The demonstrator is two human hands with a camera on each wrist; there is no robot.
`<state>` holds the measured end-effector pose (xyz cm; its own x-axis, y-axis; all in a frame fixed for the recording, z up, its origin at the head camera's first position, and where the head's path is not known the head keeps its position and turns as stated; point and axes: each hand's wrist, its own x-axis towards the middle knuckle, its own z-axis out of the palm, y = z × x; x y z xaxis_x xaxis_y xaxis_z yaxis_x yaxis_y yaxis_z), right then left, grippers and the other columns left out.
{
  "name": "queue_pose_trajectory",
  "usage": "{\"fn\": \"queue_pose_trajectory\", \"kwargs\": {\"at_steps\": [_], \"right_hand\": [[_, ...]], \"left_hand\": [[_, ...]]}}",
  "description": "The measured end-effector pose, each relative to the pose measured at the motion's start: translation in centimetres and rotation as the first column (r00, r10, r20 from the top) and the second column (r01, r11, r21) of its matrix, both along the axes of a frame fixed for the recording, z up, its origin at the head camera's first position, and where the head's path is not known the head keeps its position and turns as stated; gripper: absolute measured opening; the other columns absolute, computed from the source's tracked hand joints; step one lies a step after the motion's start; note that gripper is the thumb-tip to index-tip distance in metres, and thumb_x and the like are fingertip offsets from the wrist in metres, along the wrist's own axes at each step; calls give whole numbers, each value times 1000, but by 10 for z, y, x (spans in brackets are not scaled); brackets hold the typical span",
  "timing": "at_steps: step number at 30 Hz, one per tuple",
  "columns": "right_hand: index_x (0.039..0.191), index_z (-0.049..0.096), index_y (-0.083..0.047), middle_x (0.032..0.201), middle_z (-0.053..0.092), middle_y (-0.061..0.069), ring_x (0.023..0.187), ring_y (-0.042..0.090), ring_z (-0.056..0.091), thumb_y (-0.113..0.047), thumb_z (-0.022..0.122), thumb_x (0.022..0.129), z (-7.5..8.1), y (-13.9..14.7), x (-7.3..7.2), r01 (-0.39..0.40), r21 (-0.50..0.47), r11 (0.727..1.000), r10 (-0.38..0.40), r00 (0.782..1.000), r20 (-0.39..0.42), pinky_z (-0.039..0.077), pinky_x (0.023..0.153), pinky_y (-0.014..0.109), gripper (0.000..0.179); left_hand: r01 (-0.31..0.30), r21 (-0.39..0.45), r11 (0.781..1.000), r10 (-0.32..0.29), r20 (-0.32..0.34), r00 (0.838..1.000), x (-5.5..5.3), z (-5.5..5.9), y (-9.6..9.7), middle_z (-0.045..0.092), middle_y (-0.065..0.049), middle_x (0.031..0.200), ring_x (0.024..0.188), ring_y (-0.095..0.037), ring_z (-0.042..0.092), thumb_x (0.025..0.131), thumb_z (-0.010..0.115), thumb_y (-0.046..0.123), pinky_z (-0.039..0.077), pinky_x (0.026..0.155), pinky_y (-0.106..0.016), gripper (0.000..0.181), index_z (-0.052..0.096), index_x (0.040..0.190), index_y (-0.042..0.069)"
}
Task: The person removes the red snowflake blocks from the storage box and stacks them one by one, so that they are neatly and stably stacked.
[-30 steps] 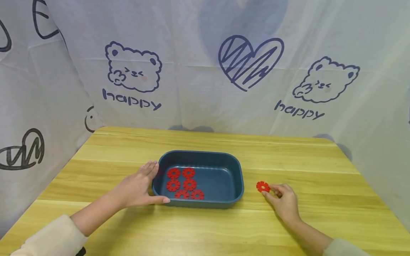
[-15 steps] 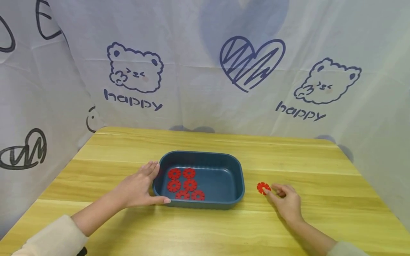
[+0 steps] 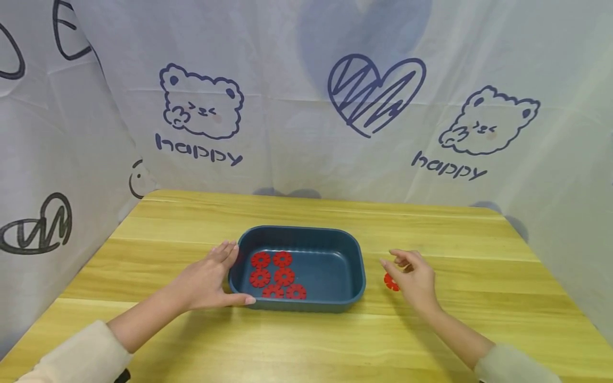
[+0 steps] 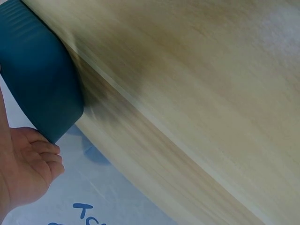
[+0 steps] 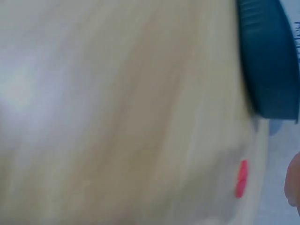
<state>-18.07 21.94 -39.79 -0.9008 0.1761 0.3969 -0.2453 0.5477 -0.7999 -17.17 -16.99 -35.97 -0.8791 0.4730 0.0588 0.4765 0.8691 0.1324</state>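
A dark blue rectangular tray point(image 3: 325, 307) stands on the table, with several red notched discs point(image 3: 284, 276) lying in its left half. My left hand point(image 3: 208, 279) holds the tray's left end, fingers along the left side and thumb on the front rim. In the left wrist view the fingers point(image 4: 44, 152) bend at the tray's edge. To the right of the tray, one red notched disc point(image 3: 390, 282) lies on the table, partly covered by my right hand point(image 3: 415, 279). That hand is raised over it, thumb and fingers apart, holding nothing.
The light wooden table point(image 3: 306, 346) runs back to a white cloth point(image 3: 282, 159) printed with bears and hearts. Another cloth wall point(image 3: 72, 133) hangs along the left side. A small dark object point(image 3: 123, 376) shows beside the left sleeve.
My right hand has let go of the red disc, leaving it on the table, and has lifted up and slightly left over it. The left hand and tray have stayed put.
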Motion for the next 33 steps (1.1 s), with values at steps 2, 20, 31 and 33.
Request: {"fn": "queue_pose_trajectory", "kwargs": {"at_steps": [2,20,31,33], "right_hand": [[102,70,0,83,60,4,73,-3,48,-10,76,76,7,-6,-3,-29,-26,999,29,1000,6,43,64,11,29],[107,66,4,98,65,19,86,17,60,-6,74,77,35,-60,-18,-301,-89,949,304,952,22,50,71,20,33],[108,68,-3,98,65,18,90,26,60,-14,74,78,25,-100,-21,-390,-57,919,394,913,111,49,74,21,32],[107,68,-4,97,65,17,89,26,60,-15,75,77,23,-104,-22,-394,-38,918,396,911,114,49,73,21,33]], "left_hand": [[-1,-1,1000,1,1,1000,0,0,0,32,-29,145,135,-44,30,71,56,74,41,98,-53,109,37,136,-11],[4,-11,1000,-3,21,1000,0,2,1,31,-29,145,135,-44,29,71,56,74,39,100,-53,110,36,137,-12],[3,-14,1000,-3,9,1000,-2,0,0,32,-29,145,135,-44,30,70,55,75,41,98,-53,111,36,137,-11],[1,-16,1000,-1,14,1000,-2,0,0,31,-29,145,135,-44,29,70,55,76,42,97,-54,111,36,137,-11]]}}
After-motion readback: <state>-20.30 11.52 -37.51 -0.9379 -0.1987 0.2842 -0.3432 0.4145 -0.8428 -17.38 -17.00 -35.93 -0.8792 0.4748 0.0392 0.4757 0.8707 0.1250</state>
